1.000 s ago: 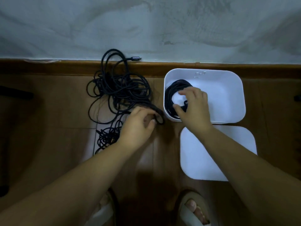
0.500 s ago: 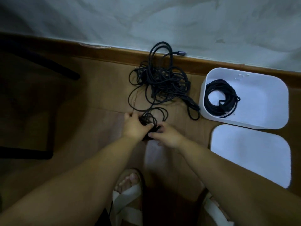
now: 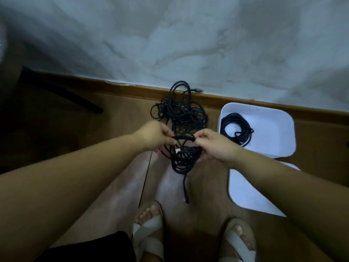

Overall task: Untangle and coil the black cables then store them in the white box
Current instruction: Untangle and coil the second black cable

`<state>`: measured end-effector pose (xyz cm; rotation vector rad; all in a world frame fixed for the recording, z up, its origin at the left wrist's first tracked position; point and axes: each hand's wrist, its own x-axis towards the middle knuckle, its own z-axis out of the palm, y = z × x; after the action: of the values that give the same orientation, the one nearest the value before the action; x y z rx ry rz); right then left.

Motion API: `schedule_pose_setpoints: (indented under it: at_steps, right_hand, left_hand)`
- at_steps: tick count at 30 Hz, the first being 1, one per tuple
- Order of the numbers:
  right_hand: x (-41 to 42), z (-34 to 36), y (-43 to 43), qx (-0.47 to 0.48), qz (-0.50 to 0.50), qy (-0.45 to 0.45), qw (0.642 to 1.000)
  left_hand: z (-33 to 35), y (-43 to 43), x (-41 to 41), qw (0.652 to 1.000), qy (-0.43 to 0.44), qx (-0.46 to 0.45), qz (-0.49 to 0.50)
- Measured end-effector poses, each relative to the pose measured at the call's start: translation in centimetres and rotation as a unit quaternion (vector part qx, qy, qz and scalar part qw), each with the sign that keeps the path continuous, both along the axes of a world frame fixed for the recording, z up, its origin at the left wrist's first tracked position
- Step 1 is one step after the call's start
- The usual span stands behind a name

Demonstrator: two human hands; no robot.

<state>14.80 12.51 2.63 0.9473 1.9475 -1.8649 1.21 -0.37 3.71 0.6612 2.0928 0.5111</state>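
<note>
A tangled bundle of black cable hangs in the air between my two hands. My left hand pinches its top loop on the left, and my right hand grips the loops on the right. One cable end dangles down toward my feet. A larger black tangle lies on the wooden floor by the skirting board, just behind my hands. The white box stands on the floor to the right, with one coiled black cable in its left side.
The box's white lid lies flat on the floor in front of the box. My sandalled feet stand below my hands. A dark furniture leg crosses the floor at the left. A grey wall rises behind the skirting.
Both hands have lifted a small cable bundle off the floor and now hold it up between them. My right hand left the box a second ago, with the coil still inside.
</note>
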Motion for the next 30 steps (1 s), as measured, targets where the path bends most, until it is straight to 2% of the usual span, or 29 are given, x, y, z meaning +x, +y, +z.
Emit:
schedule_pose_setpoints:
  at_steps: [2, 4, 7, 14, 18, 21, 25, 28, 30]
  right_hand:
    - [1.1, 3.7, 0.9, 0.018, -0.019, 0.017, 1.000]
    - [2.3, 7.2, 1.1, 0.017, -0.041, 0.041, 0.998]
    - [4.4, 12.1, 0.5, 0.044, -0.015, 0.063, 0.997]
    - [8.6, 19.9, -2.2, 0.213, -0.007, 0.072, 0.974]
    - [10.5, 20.9, -4.2, 0.275, -0.014, 0.065, 0.959]
    - [11.0, 20.2, -5.2, 0.284, -0.026, 0.066, 0.956]
    - [10.4, 19.8, -5.4, 0.371, 0.009, 0.084, 0.925]
    - [9.8, 19.8, -5.3, 0.350, -0.021, 0.153, 0.924]
    - [9.5, 19.7, -5.4, 0.323, 0.005, 0.165, 0.932]
  left_hand:
    - [4.0, 0.4, 0.7, 0.995, 0.083, 0.037, -0.050]
    - [7.4, 0.3, 2.0, 0.986, 0.129, 0.074, -0.070]
    - [11.3, -0.6, 4.2, 0.978, 0.156, 0.120, -0.063]
    - [17.2, -3.1, 8.8, 0.952, 0.202, 0.230, -0.016]
    - [17.2, -4.3, 10.0, 0.938, 0.191, 0.288, 0.020]
    - [17.3, -4.4, 10.1, 0.933, 0.204, 0.296, 0.005]
    - [17.3, -4.3, 9.5, 0.936, 0.205, 0.286, -0.001]
    - [17.2, -4.0, 9.1, 0.934, 0.221, 0.279, 0.008]
    - [17.1, -3.9, 8.9, 0.935, 0.221, 0.278, 0.016]
